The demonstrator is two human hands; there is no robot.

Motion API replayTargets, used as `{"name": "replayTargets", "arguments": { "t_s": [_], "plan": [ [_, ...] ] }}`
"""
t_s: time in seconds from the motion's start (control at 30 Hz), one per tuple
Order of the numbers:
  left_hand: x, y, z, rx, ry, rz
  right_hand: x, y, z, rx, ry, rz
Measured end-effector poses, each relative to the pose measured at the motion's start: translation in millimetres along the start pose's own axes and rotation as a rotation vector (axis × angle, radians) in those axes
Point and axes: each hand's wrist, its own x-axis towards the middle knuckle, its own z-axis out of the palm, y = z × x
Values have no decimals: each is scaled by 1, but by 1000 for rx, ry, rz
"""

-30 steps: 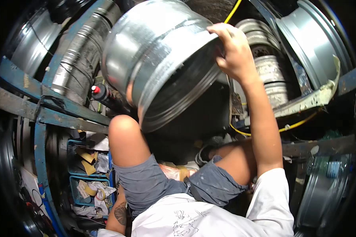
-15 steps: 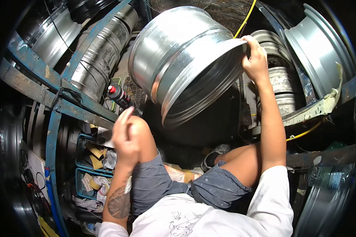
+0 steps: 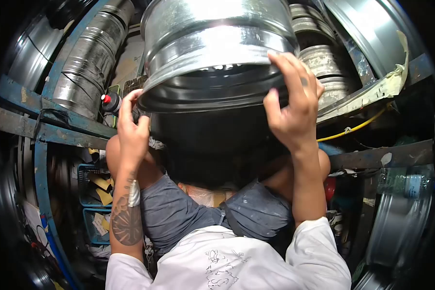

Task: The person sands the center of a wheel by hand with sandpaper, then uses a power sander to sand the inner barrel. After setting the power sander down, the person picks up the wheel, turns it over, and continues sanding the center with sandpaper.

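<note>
A shiny silver wheel rim (image 3: 217,43) is tilted in front of me at the top of the view, its open side facing down towards me. My left hand (image 3: 132,121) has its fingers against the left edge of the lip, thumb apart below. On the right side, my right hand (image 3: 297,99) has its fingers curled over the lip, with the thumb under it. What supports the wheel rim from below is hidden in the dark. Just beyond my left hand stands a dark bottle with a red cap (image 3: 112,102).
Stacked wheel rims (image 3: 89,58) lie at the left behind a blue metal frame (image 3: 77,133). More stacked rims (image 3: 324,63) and a large rim (image 3: 372,34) are at the right. Blue baskets (image 3: 89,183) hold scraps. A yellow hose (image 3: 355,128) runs along the right shelf.
The wheel rim has turned from slanting to nearly level across the view. My left hand has moved up to its left edge. My right hand stays at its right side, with the grip shifted.
</note>
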Motion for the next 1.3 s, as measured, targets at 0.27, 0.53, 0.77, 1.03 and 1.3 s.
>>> {"name": "replayTargets", "arguments": {
  "t_s": [0.27,0.53,0.77,1.03,1.3],
  "plan": [
    [3,-31,-20,-138,-28,-106,-46,-21,-37,569,-32,223],
    [-5,-20,-35,-81,-64,-176,-68,-48,-26,672,311,531],
    [24,-26,-59,0,-108,-289,-76,-60,-49,728,39,320],
    [115,1,-52,-288,49,-178,-58,-62,-85,1000,-382,582],
    [112,-48,-29,-475,-205,-293,-39,70,-42,740,24,765]
  ]
}}
